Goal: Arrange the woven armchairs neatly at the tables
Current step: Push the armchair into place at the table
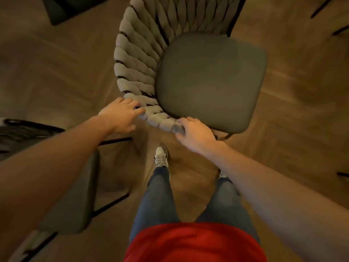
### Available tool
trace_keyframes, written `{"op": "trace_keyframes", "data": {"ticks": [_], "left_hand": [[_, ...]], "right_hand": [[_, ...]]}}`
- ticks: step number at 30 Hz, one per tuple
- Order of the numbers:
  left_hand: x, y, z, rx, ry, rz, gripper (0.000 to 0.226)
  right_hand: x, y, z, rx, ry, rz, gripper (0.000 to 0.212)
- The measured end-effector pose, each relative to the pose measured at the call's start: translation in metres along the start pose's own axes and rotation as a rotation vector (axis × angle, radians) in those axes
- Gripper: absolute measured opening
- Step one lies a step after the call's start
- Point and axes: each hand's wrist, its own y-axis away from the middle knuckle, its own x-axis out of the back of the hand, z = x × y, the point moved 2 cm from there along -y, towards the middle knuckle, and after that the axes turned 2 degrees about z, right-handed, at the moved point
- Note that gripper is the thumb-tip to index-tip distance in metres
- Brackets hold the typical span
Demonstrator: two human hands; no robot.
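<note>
A woven armchair (139, 59) with a grey rope back and a grey-green seat cushion (209, 80) stands on the floor right in front of me, seen from above. My left hand (120, 116) grips the woven rim at the near left part of the backrest. My right hand (196, 135) holds the end of the woven rim beside the cushion's near corner. The chair's black frame shows at the top right and under the cushion.
A second chair (71, 195) with a dark cushion and black frame stands at the lower left, close to my left leg. A dark table corner (62, 10) lies at the top left. Black chair legs (321, 8) show at the right edge. The floor is wood.
</note>
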Motion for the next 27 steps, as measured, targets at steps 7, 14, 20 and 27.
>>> {"op": "trace_keyframes", "data": {"ticks": [7, 14, 20, 27], "left_hand": [[-0.023, -0.047, -0.077, -0.301, -0.246, 0.071, 0.09], [-0.031, -0.061, -0.081, -0.35, -0.201, 0.211, 0.107], [-0.035, -0.058, -0.069, -0.289, -0.164, 0.185, 0.092], [-0.048, -0.031, 0.004, -0.193, -0.08, 0.194, 0.086]], "right_hand": [[-0.048, -0.062, -0.042, -0.132, 0.071, 0.011, 0.056], [-0.065, -0.063, -0.043, -0.148, 0.133, 0.155, 0.052], [-0.063, -0.057, -0.033, -0.106, 0.137, 0.134, 0.053], [-0.069, -0.007, 0.006, 0.006, 0.193, 0.073, 0.05]]}}
